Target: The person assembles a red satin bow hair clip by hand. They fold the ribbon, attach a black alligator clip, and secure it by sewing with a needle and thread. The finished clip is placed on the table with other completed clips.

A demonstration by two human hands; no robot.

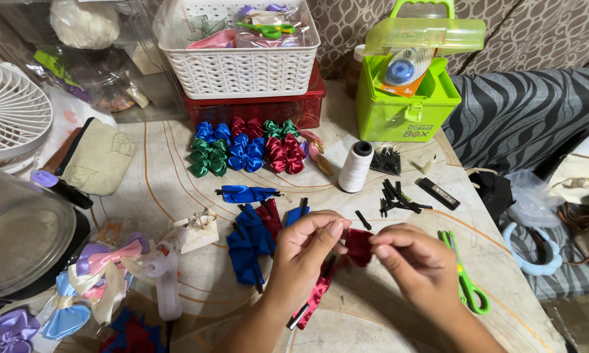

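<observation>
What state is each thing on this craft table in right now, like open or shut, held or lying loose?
Left hand: pinching the dark red ribbon piece.
Right hand: pinching the same piece.
Dark red ribbon piece: held above the table.
Green storage box: lid up, open.
Green scissors: lying flat, blades shut.
White thread spool: standing upright.
White basket: filled, stacked on a red box.

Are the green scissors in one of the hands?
No, the green scissors lie on the table beside the right hand, which pinches red ribbon.

The hands [360, 255] hide most of the dark red ribbon piece [358, 247]; forearms run off the bottom edge.
</observation>
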